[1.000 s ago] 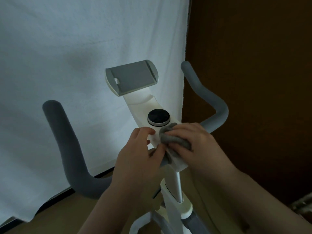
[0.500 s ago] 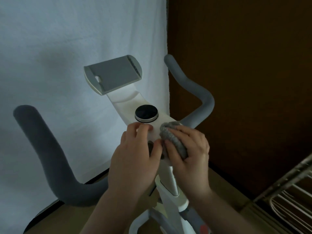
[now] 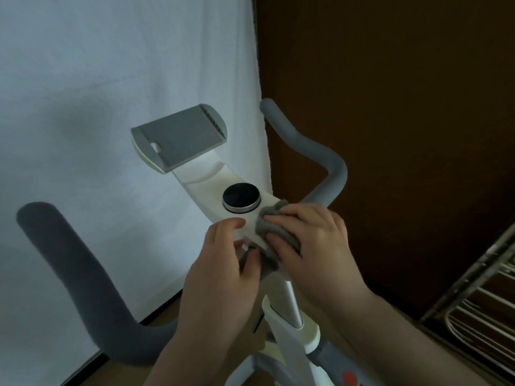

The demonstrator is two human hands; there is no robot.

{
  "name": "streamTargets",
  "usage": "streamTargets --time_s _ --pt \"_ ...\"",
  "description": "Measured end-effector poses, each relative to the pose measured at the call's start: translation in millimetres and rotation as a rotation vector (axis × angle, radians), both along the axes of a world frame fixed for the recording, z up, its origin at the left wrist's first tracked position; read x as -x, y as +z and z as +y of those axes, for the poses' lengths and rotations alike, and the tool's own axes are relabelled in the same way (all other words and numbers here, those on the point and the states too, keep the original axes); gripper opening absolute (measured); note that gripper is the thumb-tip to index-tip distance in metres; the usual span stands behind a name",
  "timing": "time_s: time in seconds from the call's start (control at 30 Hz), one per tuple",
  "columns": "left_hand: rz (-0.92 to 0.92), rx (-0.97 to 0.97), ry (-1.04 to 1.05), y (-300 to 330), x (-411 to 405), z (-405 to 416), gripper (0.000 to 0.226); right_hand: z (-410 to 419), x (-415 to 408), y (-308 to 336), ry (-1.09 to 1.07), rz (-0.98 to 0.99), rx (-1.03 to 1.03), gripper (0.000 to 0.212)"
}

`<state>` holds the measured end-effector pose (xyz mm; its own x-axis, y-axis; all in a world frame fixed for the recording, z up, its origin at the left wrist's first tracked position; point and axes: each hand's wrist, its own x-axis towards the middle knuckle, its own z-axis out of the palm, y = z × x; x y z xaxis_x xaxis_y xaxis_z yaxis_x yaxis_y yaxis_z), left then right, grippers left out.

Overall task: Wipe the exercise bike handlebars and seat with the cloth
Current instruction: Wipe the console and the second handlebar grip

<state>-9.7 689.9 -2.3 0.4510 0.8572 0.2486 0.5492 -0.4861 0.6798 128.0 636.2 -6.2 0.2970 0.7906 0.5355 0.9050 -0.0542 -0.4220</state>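
A white exercise bike console [image 3: 206, 188] carries a black round knob [image 3: 241, 197] and a grey tablet holder [image 3: 181, 139]. Grey foam handlebars curve out to the left [image 3: 75, 277] and to the right [image 3: 331, 168]. My right hand [image 3: 315, 246] presses a crumpled grey cloth [image 3: 274, 229] on the near end of the console, just below the knob. My left hand [image 3: 223, 277] grips the console's near edge beside the cloth, its thumb touching the cloth's lower fold. The seat is out of view.
A white sheet [image 3: 111, 79] hangs behind the bike and a dark brown wall [image 3: 390, 107] stands at the right. The bike's white post [image 3: 289, 305] drops below my hands. A metal wire rack [image 3: 479, 305] sits at the lower right on the floor.
The view has swung right, bringing the wire rack in. My right hand with the cloth has slid slightly up toward the knob; my left hand stays on the console edge.
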Motion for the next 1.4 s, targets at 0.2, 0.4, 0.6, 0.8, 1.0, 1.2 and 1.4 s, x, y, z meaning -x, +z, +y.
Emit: streamTargets --time_s 0.2,0.4,0.6,0.8,1.0,1.2,1.4 --pt "0.091 0.031 0.020 -2.2 0.5 3.7 0.061 7.7 11.3 7.2 0.016 -0.133 0.068 0.033" --pt "0.145 0.010 0.007 0.8 0.4 3.3 0.056 19.8 -1.2 8.0 0.089 -0.163 0.087 0.028" --pt "0.086 -0.053 -0.042 4.5 0.4 -2.2 0.067 32.6 0.7 14.4 0.087 -0.138 0.153 0.040" --pt "0.105 -0.091 -0.010 4.6 -4.3 0.7 0.042 55.2 -26.1 26.6 -0.013 -0.127 0.337 0.028" --pt "0.180 -0.177 0.051 7.5 -15.6 6.8 0.041 35.1 -23.4 18.0 0.007 -0.131 0.206 0.028" --pt "0.126 -0.166 0.037 0.7 -17.7 4.5 0.046 35.6 -28.1 10.8 0.010 -0.027 0.153 0.025" --pt "0.199 -0.303 -0.006 -4.0 -17.8 0.1 0.040 5.3 -15.0 -19.2 -0.128 0.569 -0.228 0.027"
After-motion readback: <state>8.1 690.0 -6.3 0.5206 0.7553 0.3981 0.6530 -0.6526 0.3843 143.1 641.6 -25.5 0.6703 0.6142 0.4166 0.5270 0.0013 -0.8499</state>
